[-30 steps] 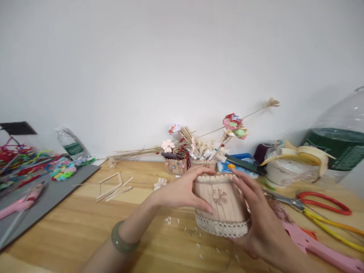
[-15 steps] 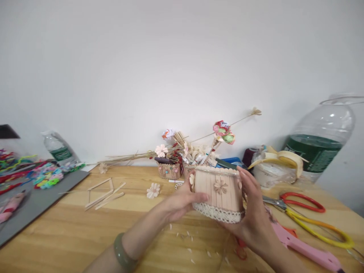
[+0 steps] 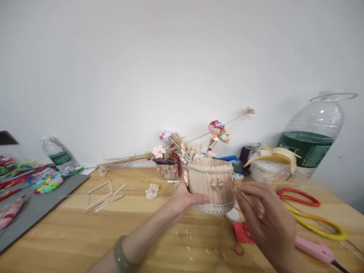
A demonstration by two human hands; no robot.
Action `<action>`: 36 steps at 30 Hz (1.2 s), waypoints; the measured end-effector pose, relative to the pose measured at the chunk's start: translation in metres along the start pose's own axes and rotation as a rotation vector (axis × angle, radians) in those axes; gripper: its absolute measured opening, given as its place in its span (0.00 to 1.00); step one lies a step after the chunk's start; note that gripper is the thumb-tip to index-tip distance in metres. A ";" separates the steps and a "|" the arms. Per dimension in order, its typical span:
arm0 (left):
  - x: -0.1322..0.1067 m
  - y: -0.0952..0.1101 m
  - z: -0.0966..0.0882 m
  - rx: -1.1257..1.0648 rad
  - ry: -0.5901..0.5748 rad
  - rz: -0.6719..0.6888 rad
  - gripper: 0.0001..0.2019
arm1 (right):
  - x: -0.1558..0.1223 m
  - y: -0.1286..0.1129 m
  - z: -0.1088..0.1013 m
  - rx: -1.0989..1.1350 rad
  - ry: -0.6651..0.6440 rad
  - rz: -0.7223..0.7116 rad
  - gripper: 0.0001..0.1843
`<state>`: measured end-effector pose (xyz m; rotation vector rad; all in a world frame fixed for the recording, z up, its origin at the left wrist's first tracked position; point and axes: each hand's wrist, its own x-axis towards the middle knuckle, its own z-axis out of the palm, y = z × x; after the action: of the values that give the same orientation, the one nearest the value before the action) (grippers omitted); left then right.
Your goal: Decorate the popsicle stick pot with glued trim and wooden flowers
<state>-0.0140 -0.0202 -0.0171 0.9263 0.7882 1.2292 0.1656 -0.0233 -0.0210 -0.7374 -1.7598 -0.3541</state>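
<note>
A small round holder made of wooden craft sticks (image 3: 212, 184), with a lace band at its base and little paper flowers on its side, is held upright above the wooden table (image 3: 85, 231). My left hand (image 3: 182, 197) grips its left side, thumb across the front, with a green bangle on that wrist. Just right of the holder my right hand (image 3: 267, 220) hovers with fingers loosely spread, not touching it and holding nothing.
Behind stand smaller stick pots with paper flowers (image 3: 170, 167) and dried stems. Loose craft sticks (image 3: 105, 193) lie left, by a grey mat (image 3: 36, 204) with coloured pipe cleaners and a water bottle (image 3: 57, 153). Scissors (image 3: 307, 206), a pink glue gun (image 3: 315, 248) and a large bottle (image 3: 315, 136) sit right.
My right hand has let go of the stick holder and drawn back to the right. My left hand now carries it alone, slightly further away and turned.
</note>
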 end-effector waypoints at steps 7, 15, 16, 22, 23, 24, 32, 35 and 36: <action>0.001 -0.008 -0.001 0.218 0.067 0.119 0.54 | 0.004 -0.005 0.004 -0.097 -0.056 -0.096 0.09; -0.003 -0.003 0.002 0.387 0.094 0.222 0.55 | 0.003 -0.001 0.003 -0.222 -0.088 -0.194 0.09; -0.003 -0.003 0.002 0.408 0.101 0.222 0.56 | 0.004 0.000 0.003 -0.230 -0.100 -0.205 0.08; -0.005 -0.002 0.001 0.537 0.119 0.221 0.56 | 0.003 0.002 0.005 -0.275 -0.155 -0.200 0.05; -0.006 -0.001 0.000 0.544 0.117 0.227 0.56 | 0.002 0.002 0.005 -0.283 -0.159 -0.189 0.06; -0.006 -0.001 0.000 0.541 0.113 0.227 0.56 | 0.002 0.002 0.006 -0.289 -0.161 -0.176 0.06; -0.001 -0.003 -0.002 0.370 0.054 0.160 0.58 | 0.003 -0.006 0.007 -0.227 -0.125 -0.064 0.07; -0.001 -0.005 -0.002 0.300 0.034 0.136 0.55 | 0.004 -0.007 0.006 -0.208 -0.100 -0.020 0.07; -0.001 -0.005 -0.002 0.279 0.037 0.127 0.55 | 0.005 -0.005 0.004 -0.210 -0.089 -0.002 0.07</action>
<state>-0.0140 -0.0212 -0.0224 1.1981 0.9584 1.2687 0.1588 -0.0234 -0.0172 -0.9129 -1.8249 -0.5195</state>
